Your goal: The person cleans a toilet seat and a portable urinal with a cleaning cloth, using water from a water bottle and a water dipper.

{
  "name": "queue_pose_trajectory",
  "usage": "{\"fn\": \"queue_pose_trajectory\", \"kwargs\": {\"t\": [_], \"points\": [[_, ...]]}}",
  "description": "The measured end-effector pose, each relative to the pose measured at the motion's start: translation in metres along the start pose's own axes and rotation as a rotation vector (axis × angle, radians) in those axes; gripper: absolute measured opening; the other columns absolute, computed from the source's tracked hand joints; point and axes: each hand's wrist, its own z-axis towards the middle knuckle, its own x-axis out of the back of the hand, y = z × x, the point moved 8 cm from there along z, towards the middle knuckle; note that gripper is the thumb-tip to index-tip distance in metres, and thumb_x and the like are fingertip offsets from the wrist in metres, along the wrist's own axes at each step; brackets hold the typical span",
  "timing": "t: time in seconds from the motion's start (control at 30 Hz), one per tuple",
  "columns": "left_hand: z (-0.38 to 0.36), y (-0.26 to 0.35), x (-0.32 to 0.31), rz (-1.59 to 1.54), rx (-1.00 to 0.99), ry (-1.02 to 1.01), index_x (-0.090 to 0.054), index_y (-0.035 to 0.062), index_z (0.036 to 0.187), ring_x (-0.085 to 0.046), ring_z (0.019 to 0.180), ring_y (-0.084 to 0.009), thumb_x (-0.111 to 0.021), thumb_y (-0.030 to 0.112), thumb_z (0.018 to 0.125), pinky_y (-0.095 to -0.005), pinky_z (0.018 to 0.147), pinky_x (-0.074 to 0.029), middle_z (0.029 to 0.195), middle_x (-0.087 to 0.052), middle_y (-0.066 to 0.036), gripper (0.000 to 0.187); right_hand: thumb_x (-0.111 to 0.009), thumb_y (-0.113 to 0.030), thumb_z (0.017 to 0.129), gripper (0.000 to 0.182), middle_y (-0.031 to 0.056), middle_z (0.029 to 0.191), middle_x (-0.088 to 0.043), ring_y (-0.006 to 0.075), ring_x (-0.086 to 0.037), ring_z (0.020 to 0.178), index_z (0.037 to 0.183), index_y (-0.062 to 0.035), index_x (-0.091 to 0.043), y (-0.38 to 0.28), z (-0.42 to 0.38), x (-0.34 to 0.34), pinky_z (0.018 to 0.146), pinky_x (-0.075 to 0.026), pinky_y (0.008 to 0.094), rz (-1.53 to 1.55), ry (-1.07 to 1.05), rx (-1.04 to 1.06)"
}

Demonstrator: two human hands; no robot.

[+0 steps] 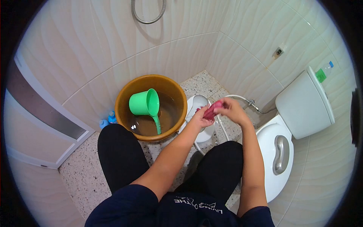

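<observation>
My left hand (pixel 201 120) and my right hand (pixel 233 110) are close together in front of me, both closed on a small dark pink piece, apparently cloth (pixel 212 110). It looks bunched up, and its exact kind is hard to make out. Below my hands stands a white rounded object with grey oval parts (pixel 206 135), partly covered by them. To the left of my hands is a brown basin (pixel 177 85) holding water. A green dipper (pixel 139 103) lies in it, its handle pointing toward me.
A white toilet (pixel 266 132) with a closed lid stands on the right, a bottle of green liquid (pixel 323 72) on its tank. Blue bottles (pixel 112 117) sit left of the basin. A white hose (pixel 223 126) runs across the speckled floor. A door (pixel 41 125) is at left.
</observation>
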Motion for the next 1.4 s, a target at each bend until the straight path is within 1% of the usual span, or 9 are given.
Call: {"fn": "queue_pose_trajectory", "kwargs": {"t": [0.37,0.63,0.7,0.83,0.9,0.97,1.0,1.17,1.4], "points": [[-0.054,-0.031,-0.098,0.407,0.155,-0.324,-0.056,0.0073,0.102,-0.056,0.075,-0.0167,-0.07,0.022,0.08,-0.0359,0.068,-0.05,0.089,-0.061,-0.007,0.031,-0.055,-0.045,0.088,0.042,0.0056,0.086,-0.058,0.0135,-0.057,0.069,0.1,-0.005,-0.054,0.104,0.012,-0.011,0.064,-0.05,0.0292,1.061,0.158,-0.384],[0.002,-0.025,-0.061,0.975,0.141,-0.11,-0.052,-0.0001,0.105,-0.063,0.079,-0.0287,-0.063,0.013,0.08,-0.0417,0.068,-0.052,0.09,-0.062,-0.014,0.03,-0.071,-0.021,0.079,0.025,0.0046,0.07,-0.058,0.0104,-0.054,0.058,0.09,-0.0039,-0.057,0.147,0.014,0.029,0.051,-0.044,0.0251,0.359,0.423,-0.343],[-0.008,-0.017,-0.111,2.087,-0.61,-0.272,-0.055,-0.0021,0.102,-0.063,0.085,-0.0344,-0.061,0.019,0.077,-0.0429,0.074,-0.05,0.096,-0.062,-0.023,0.034,-0.071,-0.02,0.079,0.021,0.0067,0.072,-0.061,0.0106,-0.055,0.058,0.088,-0.0047,-0.058,0.158,0.005,0.049,0.05,-0.044,0.0257,-0.044,0.64,-0.338],[-0.019,-0.003,-0.138,2.023,-0.711,-0.174,-0.059,0.0015,0.099,-0.061,0.089,-0.0373,-0.057,0.027,0.077,-0.0424,0.081,-0.046,0.093,-0.063,-0.025,0.034,-0.067,-0.016,0.081,0.021,0.0088,0.079,-0.063,0.011,-0.056,0.063,0.096,-0.0039,-0.058,0.133,0.002,0.067,0.052,-0.045,0.0262,-0.064,0.671,-0.231],[0.02,0.024,-0.126,1.889,-0.893,-0.321,-0.055,0.0031,0.1,-0.061,0.069,-0.0283,-0.056,0.031,0.082,-0.0369,0.063,-0.05,0.076,-0.062,-0.018,0.034,-0.065,-0.012,0.077,0.022,0.0139,0.083,-0.065,0.0267,-0.062,0.078,0.097,-0.0036,-0.062,0.113,0.009,0.084,0.075,-0.048,0.0344,0.041,0.688,-0.129],[0.002,0.011,-0.103,0.884,0.255,-0.293,-0.051,0.0072,0.096,-0.048,0.05,-0.0125,-0.054,0.036,0.087,-0.0236,0.041,-0.041,0.064,-0.051,-0.005,0.03,-0.057,-0.007,0.077,0.036,0.0153,0.102,-0.063,0.0278,-0.059,0.096,0.113,-0.006,-0.058,0.115,0.017,0.089,0.083,-0.045,0.0355,0.149,0.604,-0.134],[-0.019,0.01,-0.114,0.695,0.247,-0.216,-0.05,0.0096,0.089,-0.035,0.045,-0.0032,-0.052,0.037,0.089,-0.0142,0.034,-0.025,0.061,-0.04,0.002,0.028,-0.056,-0.007,0.075,0.045,0.0154,0.112,-0.058,0.0271,-0.056,0.103,0.12,-0.0084,-0.053,0.062,0.007,0.086,0.085,-0.044,0.036,-0.035,0.523,0.09],[-0.043,-0.007,-0.136,0.301,0.361,-0.391,-0.048,0.0059,0.086,-0.037,0.045,-0.005,-0.051,0.037,0.089,-0.0153,0.032,-0.027,0.063,-0.042,0.0,0.032,-0.055,-0.009,0.074,0.063,0.0129,0.132,-0.045,0.0259,-0.047,0.117,0.135,-0.015,-0.04,-0.047,-0.018,0.052,0.089,-0.042,0.038,-0.847,0.411,0.528],[-0.062,-0.023,-0.132,0.399,0.612,-0.493,-0.048,0.0062,0.084,-0.033,0.043,-0.0044,-0.051,0.032,0.089,-0.0136,0.034,-0.027,0.059,-0.038,0.002,0.027,-0.055,-0.012,0.078,0.034,0.0097,0.094,-0.06,0.0287,-0.061,0.087,0.112,-0.0112,-0.053,-0.007,0.005,0.045,0.071,-0.049,0.04,-0.838,0.166,0.515]]}}
